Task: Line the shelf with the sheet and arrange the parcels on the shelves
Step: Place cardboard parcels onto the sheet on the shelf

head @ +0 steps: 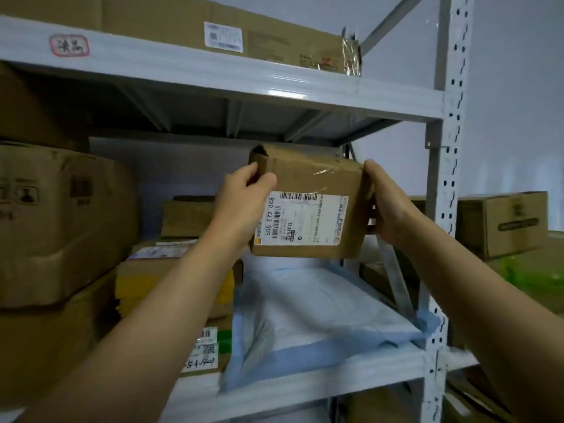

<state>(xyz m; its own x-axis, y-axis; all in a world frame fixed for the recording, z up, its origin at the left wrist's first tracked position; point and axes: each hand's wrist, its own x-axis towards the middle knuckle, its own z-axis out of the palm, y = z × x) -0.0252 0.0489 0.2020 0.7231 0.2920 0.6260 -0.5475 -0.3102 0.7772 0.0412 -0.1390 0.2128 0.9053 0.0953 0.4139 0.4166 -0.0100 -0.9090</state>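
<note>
A brown cardboard parcel with a white shipping label hangs in the air above the middle shelf. My left hand grips its left end, thumb on the front face. Curled around the parcel's right end is my right hand. Below the parcel a pale blue and white sheet lies on the right part of the middle shelf, rumpled, with its right edge turned up against the upright post.
Large cardboard boxes are stacked at the left, smaller parcels beside the sheet. The upper shelf carries a long box. The perforated white post stands at the right, more boxes behind it.
</note>
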